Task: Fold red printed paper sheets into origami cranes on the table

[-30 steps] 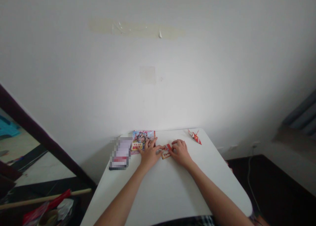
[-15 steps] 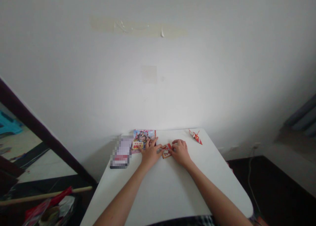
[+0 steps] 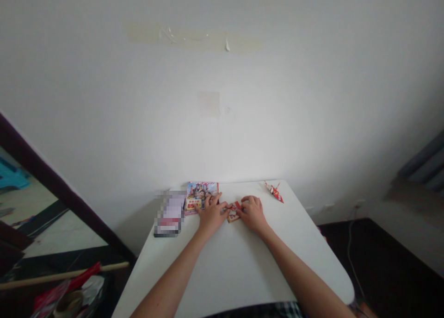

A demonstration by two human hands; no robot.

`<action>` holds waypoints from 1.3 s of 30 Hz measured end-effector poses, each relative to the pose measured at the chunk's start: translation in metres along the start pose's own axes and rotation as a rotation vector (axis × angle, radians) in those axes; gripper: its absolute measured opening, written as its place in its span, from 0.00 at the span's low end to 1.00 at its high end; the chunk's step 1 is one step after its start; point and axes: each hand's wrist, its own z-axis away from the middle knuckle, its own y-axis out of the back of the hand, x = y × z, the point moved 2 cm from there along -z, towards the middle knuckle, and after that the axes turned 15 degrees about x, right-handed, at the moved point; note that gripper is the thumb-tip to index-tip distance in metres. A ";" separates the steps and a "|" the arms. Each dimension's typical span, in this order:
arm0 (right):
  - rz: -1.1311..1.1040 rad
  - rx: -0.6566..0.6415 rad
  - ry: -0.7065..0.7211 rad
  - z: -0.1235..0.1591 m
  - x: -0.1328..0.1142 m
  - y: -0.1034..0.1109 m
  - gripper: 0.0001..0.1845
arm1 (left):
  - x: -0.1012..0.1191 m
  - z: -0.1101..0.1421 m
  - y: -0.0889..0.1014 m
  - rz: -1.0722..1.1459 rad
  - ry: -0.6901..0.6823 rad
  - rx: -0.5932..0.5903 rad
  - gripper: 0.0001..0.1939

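Observation:
A small piece of folded paper, printed red, white and yellow, lies on the white table between my hands. My left hand has its thumb and forefinger at the paper's left edge, while its other fingers spread over the lower right of a colourful flyer. On the paper's right side rest the bent fingers of my right hand, pressing it from above. My fingers hide part of the paper. A red and white folded paper crane sits further back on the right, apart from both hands.
A phone with a blurred screen lies at the table's left edge, beside the flyer. Behind the white table rises a wall. Down on the left are a wooden stick and a bin with rubbish.
Both hands stay at the folded paper with almost no visible movement. The view shifts very slightly; the flyer, phone and crane stay put.

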 end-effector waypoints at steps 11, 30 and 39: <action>-0.024 0.042 0.020 0.003 0.001 0.000 0.11 | -0.005 0.002 -0.001 -0.001 0.006 0.024 0.13; -0.016 0.008 -0.006 0.002 0.000 0.001 0.07 | -0.007 0.001 0.003 0.009 0.037 -0.019 0.18; -0.015 -0.004 -0.012 0.001 -0.001 0.002 0.07 | -0.006 0.001 0.003 0.011 0.030 -0.028 0.17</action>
